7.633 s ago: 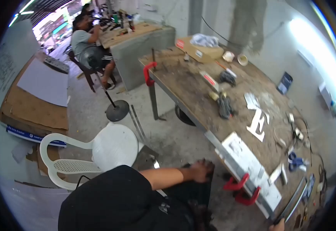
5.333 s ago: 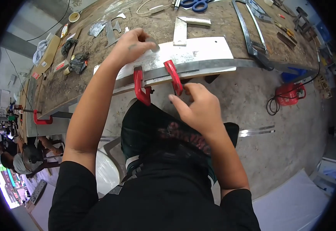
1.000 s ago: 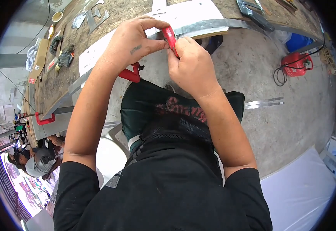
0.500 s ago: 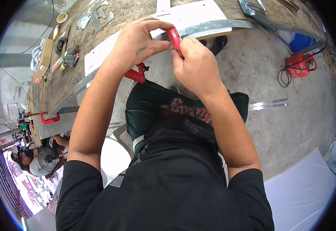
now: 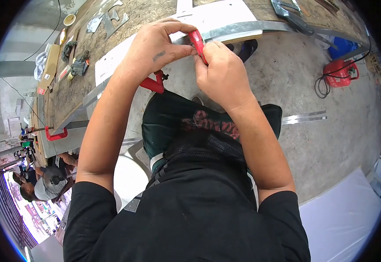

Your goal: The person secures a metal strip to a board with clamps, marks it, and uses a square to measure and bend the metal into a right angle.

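I see my left hand (image 5: 155, 48) and right hand (image 5: 221, 72) both pinched on the red clamp (image 5: 197, 40) at 12 o'clock, gripping the white sheet (image 5: 216, 15) on the bench (image 5: 68, 100) edge. A second red clamp (image 5: 154, 83) sits at 10 o'clock.

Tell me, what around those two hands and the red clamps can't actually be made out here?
- Head view: the screw end of the red clamp is covered by the left hand and right hand.
- The second red clamp is partly behind the left forearm.
- The white sheet is cut off by the top edge.
- Items on the workbench at left are too small and distorted to identify.
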Available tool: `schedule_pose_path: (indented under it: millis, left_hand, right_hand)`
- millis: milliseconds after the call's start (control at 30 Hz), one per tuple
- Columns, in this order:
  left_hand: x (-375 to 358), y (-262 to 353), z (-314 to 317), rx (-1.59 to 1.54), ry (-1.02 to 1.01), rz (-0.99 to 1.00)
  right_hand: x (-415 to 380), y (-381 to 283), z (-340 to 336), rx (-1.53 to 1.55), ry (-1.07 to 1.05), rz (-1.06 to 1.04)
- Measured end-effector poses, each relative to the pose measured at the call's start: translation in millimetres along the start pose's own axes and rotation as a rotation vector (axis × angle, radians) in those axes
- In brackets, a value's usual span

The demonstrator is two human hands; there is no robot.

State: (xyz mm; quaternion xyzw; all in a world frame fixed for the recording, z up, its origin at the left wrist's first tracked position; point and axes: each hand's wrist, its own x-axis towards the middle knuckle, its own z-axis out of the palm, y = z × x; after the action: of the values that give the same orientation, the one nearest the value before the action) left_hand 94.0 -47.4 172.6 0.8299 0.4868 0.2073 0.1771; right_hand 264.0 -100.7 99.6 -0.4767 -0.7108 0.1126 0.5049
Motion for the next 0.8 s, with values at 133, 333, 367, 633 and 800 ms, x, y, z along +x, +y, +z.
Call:
schedule_pose_path:
  millis: [133,333,367,633,800]
  left_hand:
    - [1.4,-0.2,-2.9,0.009,-0.036,-0.016]
    - [1.3,-1.3,-3.1,0.067,0.004,0.106]
    - [1.0,-2.0,-2.0,0.064,0.006,0.106]
    - [0.3,-0.5,-2.0,-0.015,-0.021,0.02]
    - [1.4,-4.1,-1.5,-0.006,-0.005,0.054]
  right_hand:
    - [0.4,-0.5,-0.4,0.007,-0.004,0.011]
    - [0.6,0.5,1.8,0.012,-0.011,0.013]
    - [0.5,0.2,1.6,0.009,-0.013,0.011]
    - [0.6,-2.1,1.0,0.003,-0.012,0.019]
    - [0.7,-2.3,1.6,-0.01,-0.019,0.022]
